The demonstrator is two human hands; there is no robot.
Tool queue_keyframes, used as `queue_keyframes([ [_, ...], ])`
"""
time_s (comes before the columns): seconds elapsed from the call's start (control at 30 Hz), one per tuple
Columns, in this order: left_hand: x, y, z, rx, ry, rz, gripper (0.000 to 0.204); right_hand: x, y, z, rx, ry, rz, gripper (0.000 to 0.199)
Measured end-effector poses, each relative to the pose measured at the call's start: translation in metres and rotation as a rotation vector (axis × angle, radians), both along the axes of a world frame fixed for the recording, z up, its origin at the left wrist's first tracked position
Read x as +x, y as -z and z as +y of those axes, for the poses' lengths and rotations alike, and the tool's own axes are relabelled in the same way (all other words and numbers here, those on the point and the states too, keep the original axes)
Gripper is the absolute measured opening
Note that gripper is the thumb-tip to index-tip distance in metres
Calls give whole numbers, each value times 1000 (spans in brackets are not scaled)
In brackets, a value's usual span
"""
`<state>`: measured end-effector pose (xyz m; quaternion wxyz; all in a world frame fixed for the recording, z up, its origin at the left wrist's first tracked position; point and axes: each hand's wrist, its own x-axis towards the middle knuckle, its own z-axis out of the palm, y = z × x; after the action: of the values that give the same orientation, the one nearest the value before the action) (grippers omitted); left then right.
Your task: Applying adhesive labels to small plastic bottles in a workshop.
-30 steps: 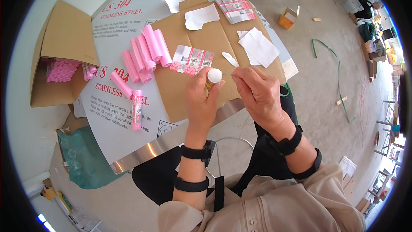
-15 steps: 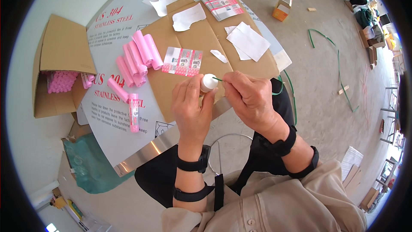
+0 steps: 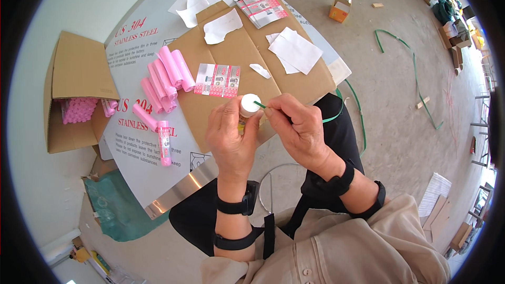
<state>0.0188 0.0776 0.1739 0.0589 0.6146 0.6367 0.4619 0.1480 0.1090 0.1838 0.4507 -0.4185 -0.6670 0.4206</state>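
A white-capped bottle (image 3: 248, 109) is gripped by the left hand (image 3: 231, 137); a green stick (image 3: 260, 104) is pinched by the right hand (image 3: 300, 129), touching the cap.

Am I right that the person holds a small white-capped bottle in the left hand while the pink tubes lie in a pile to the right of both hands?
Not quite. The head view shows the left hand holding the white-capped bottle, with the right hand beside it, but the pink tubes lie to the left of both hands, on the table, not the right.

A steel tabletop (image 3: 173, 192) carries flattened cardboard (image 3: 231, 52) at its right edge, pink tubes (image 3: 163, 81) beside it.
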Motion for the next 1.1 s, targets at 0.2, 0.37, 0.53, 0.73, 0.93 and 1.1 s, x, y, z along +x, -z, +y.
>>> queue_keyframes([
  [0.2,2,0,-1,-4,12,3,36,3,1,6,54,-12,-19,5],
  [0.37,3,0,0,-13,16,11,35,6,3,6,87,-58,-34,5],
  [0.53,1,0,-2,4,8,-11,35,3,1,0,86,-94,3,5],
  [0.73,3,1,-2,-1,-3,-4,36,2,2,1,-27,-32,29,7],
  [0.93,1,2,-2,-26,-14,18,35,3,4,2,62,-54,-37,8],
  [1.1,0,1,-2,-22,-5,-3,35,0,-3,-1,-57,-80,99,6],
])
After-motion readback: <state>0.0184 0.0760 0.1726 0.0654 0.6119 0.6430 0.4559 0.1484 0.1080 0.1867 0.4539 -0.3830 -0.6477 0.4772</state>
